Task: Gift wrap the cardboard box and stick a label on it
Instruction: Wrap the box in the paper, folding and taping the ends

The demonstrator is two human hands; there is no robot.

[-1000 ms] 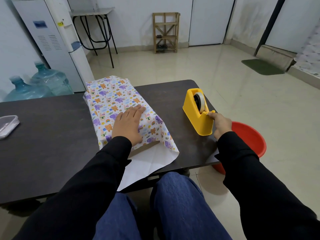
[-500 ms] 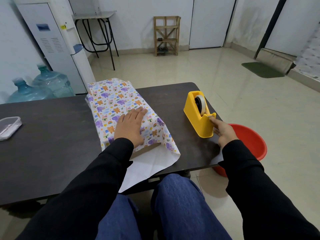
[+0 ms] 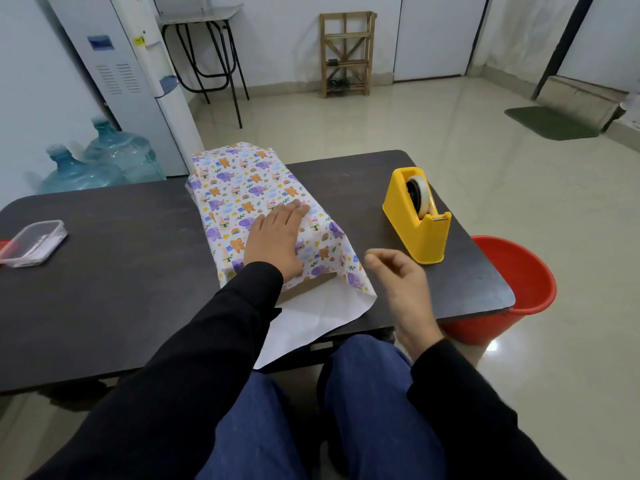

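Note:
The cardboard box (image 3: pixel 309 287) lies on the dark table (image 3: pixel 121 289), covered by wrapping paper (image 3: pixel 242 181) printed with animals; only a brown strip of the box shows at the near end. A white flap of the paper (image 3: pixel 311 320) hangs over the table's front edge. My left hand (image 3: pixel 277 237) rests flat on top of the wrapped box. Just right of the box's near corner, my right hand (image 3: pixel 405 289) hovers with thumb and fingertips pinched, apparently on a clear tape strip that is hard to make out. The yellow tape dispenser (image 3: pixel 415 223) stands to the right.
A clear plastic container (image 3: pixel 34 242) sits at the table's left edge. A red bucket (image 3: pixel 519 278) stands on the floor by the table's right corner. Water bottles (image 3: pixel 114 154) and a white cooler (image 3: pixel 131 81) are behind the table on the left.
My right hand left the dispenser's cutter and moved left toward the box's near end, fingers pinched. My left hand stayed flat on the wrapped box.

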